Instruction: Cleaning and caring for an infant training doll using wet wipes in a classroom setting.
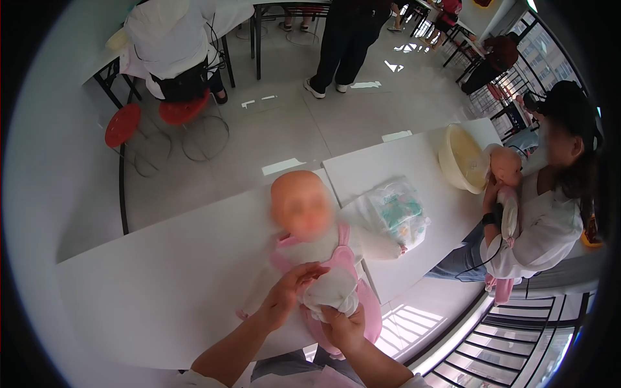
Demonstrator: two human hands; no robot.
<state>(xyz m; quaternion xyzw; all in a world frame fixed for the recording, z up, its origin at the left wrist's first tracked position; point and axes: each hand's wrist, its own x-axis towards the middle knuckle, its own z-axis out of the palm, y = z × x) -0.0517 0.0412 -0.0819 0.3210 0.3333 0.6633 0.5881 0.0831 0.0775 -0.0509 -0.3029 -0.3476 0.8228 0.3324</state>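
A baby doll (302, 203) in a pink and white outfit lies face up on the white table (160, 271), its head away from me. Above its belly my right hand (345, 324) grips the gathered lower edge of a white cloth (335, 288), possibly a small cap. Beside the cloth's upper left side is my left hand (303, 281), palm turned in and fingers bent; whether it grips the fabric cannot be told. Near the doll's outstretched arm sits a clear plastic pack of diapers (400, 211) with green print.
A cream plastic basin (451, 160) stands on the adjoining table (388, 160). At right, a co-worker (543, 233) holds another doll (505, 165) beside it. Red stools (122, 125), a seated person (170, 43) and a standing person (347, 43) are beyond the table.
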